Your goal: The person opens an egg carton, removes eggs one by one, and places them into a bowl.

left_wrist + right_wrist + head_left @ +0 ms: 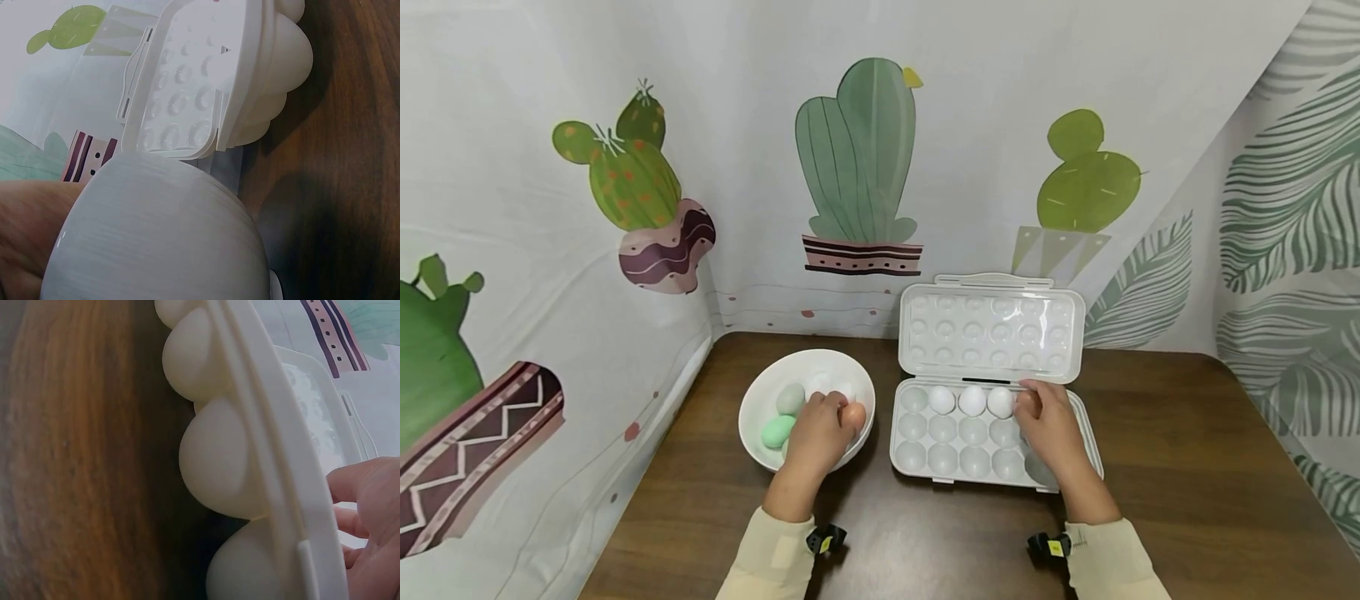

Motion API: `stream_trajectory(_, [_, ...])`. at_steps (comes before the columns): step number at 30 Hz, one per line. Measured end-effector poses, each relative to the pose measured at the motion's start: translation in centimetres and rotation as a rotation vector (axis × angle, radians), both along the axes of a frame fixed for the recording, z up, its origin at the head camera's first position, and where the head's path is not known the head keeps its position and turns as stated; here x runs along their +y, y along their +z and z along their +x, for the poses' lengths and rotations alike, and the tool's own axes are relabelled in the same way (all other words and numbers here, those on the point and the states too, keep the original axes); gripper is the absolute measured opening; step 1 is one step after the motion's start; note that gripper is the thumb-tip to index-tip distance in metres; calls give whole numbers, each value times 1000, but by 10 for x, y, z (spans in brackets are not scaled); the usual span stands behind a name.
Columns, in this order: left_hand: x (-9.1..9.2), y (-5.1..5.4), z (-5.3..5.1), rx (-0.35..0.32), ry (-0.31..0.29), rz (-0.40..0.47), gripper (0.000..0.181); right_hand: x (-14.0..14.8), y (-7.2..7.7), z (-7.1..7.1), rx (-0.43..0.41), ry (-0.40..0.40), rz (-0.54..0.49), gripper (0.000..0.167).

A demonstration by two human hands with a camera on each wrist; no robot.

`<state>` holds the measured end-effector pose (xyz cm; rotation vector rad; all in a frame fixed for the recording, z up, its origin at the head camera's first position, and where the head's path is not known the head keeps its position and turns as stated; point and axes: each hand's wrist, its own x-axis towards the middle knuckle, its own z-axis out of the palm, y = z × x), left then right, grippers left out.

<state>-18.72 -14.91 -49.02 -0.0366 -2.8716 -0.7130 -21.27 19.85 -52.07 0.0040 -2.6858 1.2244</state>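
A white bowl [752, 417] holds green eggs [778, 432], a grey-green egg [791, 399], white ones and an orange-brown egg [853, 416]. My left hand [817, 433] reaches into it, its fingertips gripping the orange-brown egg. To the right, my right hand [1054, 425] pinches a brown egg [1028, 405] at the back row of the open egg carton [925, 479], beside three white eggs [972, 401]. The left wrist view has only part of the left hand [28, 231], behind the pale bowl [156, 231]. In the right wrist view, the carton's edge [294, 462] hides the right fingertips.
The carton's raised lid [992, 333] leans back near the cactus-print cloth [970, 167]. Bowl and carton stand side by side on a brown wooden table [940, 542]. A black wrist device [826, 540] is on the left sleeve, another [1049, 547] on the right.
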Motion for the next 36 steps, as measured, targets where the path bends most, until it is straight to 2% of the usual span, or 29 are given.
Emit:
stream_trajectory(10, [1,0,0,2,1,-2,23,5,-4,-1,-32,13,58,45])
stream_trajectory(17, [1,3,1,-2,15,39,28,6,-5,-2,-34,24,72,44])
stream_trajectory(25, [2,6,0,35,34,89,27,6,-5,-2,1,20,56,42])
stream_trajectory(36, [3,12,1,101,34,168,24,7,0,0,-12,27,64,40])
